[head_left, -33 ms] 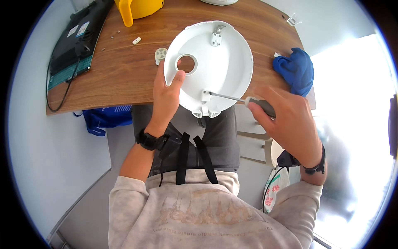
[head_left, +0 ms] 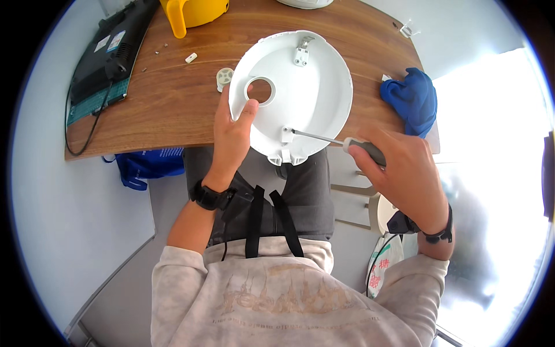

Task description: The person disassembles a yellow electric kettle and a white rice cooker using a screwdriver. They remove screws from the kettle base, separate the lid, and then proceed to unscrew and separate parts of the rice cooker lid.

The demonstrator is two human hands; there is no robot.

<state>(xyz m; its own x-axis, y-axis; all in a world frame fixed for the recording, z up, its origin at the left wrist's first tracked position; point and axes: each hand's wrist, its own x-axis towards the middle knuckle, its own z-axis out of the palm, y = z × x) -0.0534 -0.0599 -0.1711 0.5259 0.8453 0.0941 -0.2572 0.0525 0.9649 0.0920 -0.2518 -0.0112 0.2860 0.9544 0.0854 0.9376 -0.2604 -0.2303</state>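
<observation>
A white oval plastic cover (head_left: 309, 92), hollow side up, is tilted over the desk's near edge. My left hand (head_left: 232, 128) grips its left side, thumb inside below the round hole (head_left: 260, 91) and fingers hidden behind the wall. My right hand (head_left: 399, 165) is closed round the grey handle of a screwdriver (head_left: 321, 138). The shaft runs left into the cover, and its tip meets a small white bracket (head_left: 287, 134) near the lower rim. Another bracket with a metal clip (head_left: 302, 53) sits at the cover's far end.
Beside the cover lies a small round white part (head_left: 224, 76); a white piece (head_left: 191, 58) and crumbs are farther left. A blue cloth (head_left: 411, 99) lies on the right. A black device (head_left: 110, 52) and a yellow container (head_left: 199, 10) stand on the wooden desk (head_left: 167, 110).
Almost nothing differs. My right hand and the screwdriver handle sit a touch lower; the tip stays at the same bracket.
</observation>
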